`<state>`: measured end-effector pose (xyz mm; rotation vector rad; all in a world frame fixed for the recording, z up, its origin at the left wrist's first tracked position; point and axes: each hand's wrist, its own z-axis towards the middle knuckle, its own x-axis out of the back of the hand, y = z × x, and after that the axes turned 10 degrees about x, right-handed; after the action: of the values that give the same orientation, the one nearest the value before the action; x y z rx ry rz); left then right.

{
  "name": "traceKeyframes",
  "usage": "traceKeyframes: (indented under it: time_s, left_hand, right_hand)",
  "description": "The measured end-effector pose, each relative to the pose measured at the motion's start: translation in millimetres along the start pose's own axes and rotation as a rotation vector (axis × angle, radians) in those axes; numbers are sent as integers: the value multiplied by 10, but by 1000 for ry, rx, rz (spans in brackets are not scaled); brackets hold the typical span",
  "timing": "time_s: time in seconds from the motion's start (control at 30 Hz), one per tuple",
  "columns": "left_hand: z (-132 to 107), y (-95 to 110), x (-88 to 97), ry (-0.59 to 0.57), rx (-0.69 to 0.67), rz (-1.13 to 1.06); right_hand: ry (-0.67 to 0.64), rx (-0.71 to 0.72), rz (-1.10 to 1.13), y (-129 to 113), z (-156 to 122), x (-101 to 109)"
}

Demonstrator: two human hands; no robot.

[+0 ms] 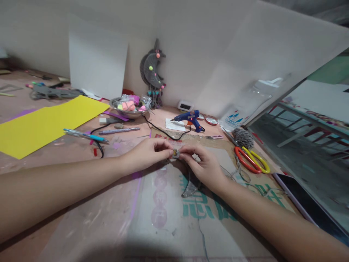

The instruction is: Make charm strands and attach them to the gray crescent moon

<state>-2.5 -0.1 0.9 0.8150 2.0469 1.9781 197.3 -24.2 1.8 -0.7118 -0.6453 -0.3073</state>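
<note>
Between the fingertips of both hands is a small grey piece [176, 154] with a yellowish spot; its exact kind is too small to make out. My left hand [152, 153] pinches its left side with thumb and forefinger. On the other side, my right hand [203, 163] is closed on it in a pinch. Beneath the right hand, a grey yarn-wrapped crescent [190, 186] shows its lower tip, the rest hidden by the hand. Grey yarn trails over the printed cardboard [171, 233] to a yarn ball [243, 138] at the right.
Behind the hands, a blue glue gun [191, 118] rests by a metal bowl [129, 113] of craft bits. Scissors [252, 160], a phone [308, 203] and a plastic bottle [249, 102] are at right. Yellow sheet [49, 125] and pens [85, 135] lie left. A decorated moon [152, 69] leans behind.
</note>
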Motion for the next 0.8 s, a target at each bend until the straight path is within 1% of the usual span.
traceKeyframes:
  time_s: [0.1,0.2,0.37,0.6,0.8]
  left_hand:
    - [-6,5,3,-11,-6,0]
    - [-18,22,5,-16,7,-6]
    - [-21,34,2,-12,40,0]
    - [-17,31,7,-5,9,13]
    - [-23,21,4,-22,13,-11]
  right_hand:
    - [13,61,-28,4,-18,8]
    - [-7,96,-56,-5,-22,22]
    - [-64,107,-87,-46,1,31]
    - [-21,103,-92,-31,-11,12]
    - [-76,106,-116,-26,-7,17]
